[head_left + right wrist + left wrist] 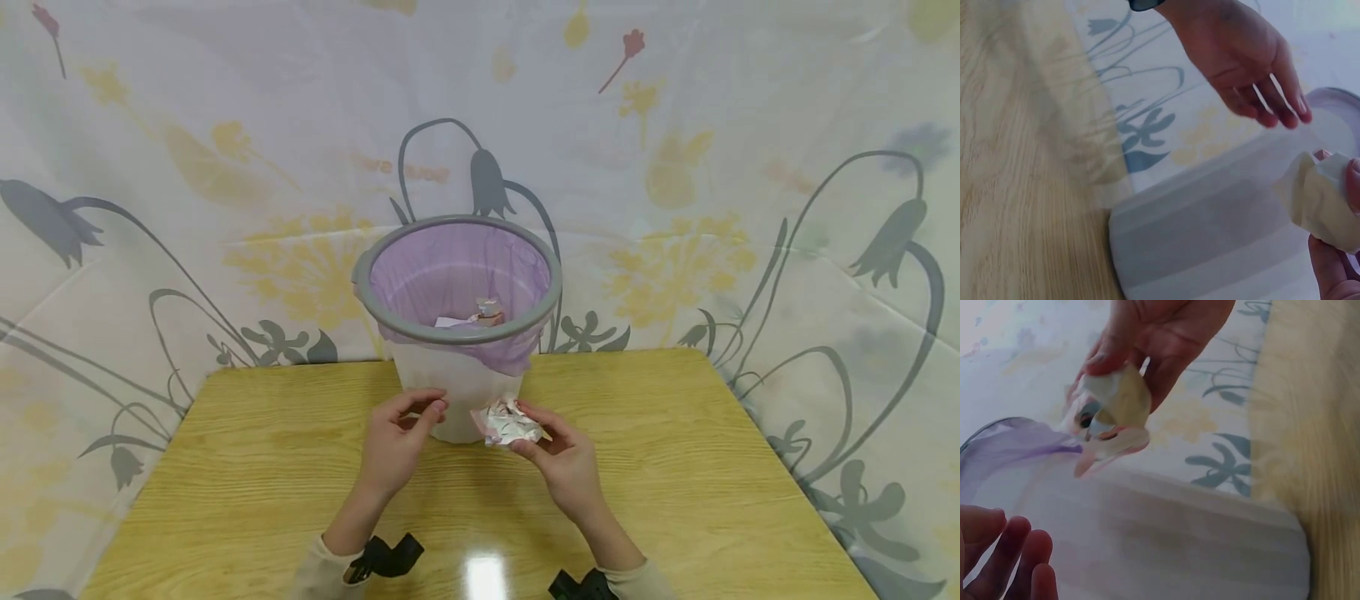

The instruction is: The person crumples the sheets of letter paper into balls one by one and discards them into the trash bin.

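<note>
In the head view my right hand (564, 462) pinches a crumpled wrapper (510, 422), whitish with pink and dark print, between thumb and fingers. The left wrist view shows the wrapper (1116, 412) under the right hand's fingertips, its pale inner side partly turned out. My left hand (397, 437) hovers beside it with loosely bent fingers and nothing in them. Behind both hands stands a white bin (457, 367) with a grey rim and a purple liner bag (442, 250). Inside the bin lie some scraps (487, 312), partly hidden by the front rim.
The bin stands on a yellow wood-grain table (285, 467), near its back edge. A pale curtain (300, 100) printed with flowers surrounds the back and sides. Black straps (386, 557) sit around both wrists.
</note>
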Action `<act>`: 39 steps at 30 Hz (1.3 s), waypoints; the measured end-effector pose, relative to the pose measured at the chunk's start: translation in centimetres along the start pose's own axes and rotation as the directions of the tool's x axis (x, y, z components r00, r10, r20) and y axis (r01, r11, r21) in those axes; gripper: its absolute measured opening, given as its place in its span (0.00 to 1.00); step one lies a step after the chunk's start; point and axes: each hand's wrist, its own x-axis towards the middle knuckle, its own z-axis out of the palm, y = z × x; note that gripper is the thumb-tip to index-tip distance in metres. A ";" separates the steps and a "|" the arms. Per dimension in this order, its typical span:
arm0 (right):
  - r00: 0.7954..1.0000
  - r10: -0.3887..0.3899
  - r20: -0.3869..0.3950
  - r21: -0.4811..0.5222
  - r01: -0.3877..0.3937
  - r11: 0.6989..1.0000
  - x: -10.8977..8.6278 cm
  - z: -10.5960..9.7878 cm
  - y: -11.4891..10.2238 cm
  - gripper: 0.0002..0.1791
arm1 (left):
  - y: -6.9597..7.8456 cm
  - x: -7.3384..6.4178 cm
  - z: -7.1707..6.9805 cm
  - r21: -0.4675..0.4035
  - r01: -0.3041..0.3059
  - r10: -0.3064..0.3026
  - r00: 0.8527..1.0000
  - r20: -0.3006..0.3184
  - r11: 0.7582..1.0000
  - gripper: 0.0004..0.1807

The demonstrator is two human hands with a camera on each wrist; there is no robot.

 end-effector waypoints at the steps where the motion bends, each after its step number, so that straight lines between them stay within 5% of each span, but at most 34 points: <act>1: 1.000 0.007 -0.011 -0.002 -0.007 1.000 0.0 -0.2 0.0 0.23 | -0.2 0.3 -0.4 -0.005 -0.015 0.015 1.000 -0.027 1.000 0.07; 6: 0.998 0.043 -0.054 -0.011 -0.044 0.999 -0.1 -1.0 0.2 0.24 | -0.3 1.8 -2.1 0.023 -0.112 0.115 0.979 -0.170 0.993 0.08; 13: 0.992 0.088 -0.088 0.009 -0.088 0.996 -0.4 -1.9 0.4 0.24 | 3.8 3.5 -3.3 0.132 -0.206 0.238 0.918 -0.317 0.970 0.08; 18: 0.988 0.090 -0.123 0.003 -0.090 0.996 -0.4 -2.5 0.5 0.24 | 5.0 4.9 -3.8 0.171 -0.244 0.291 0.886 -0.360 0.955 0.09; 30: 0.976 0.094 -0.197 -0.014 -0.098 0.995 0.4 -4.4 0.1 0.23 | 2.3 8.6 -4.9 0.278 -0.213 0.279 0.934 -0.223 0.937 0.15; 39: 0.959 0.089 -0.268 -0.009 -0.095 0.995 2.7 -6.6 -1.7 0.21 | 1.3 9.2 -5.3 0.336 -0.282 0.354 0.919 -0.175 0.898 0.15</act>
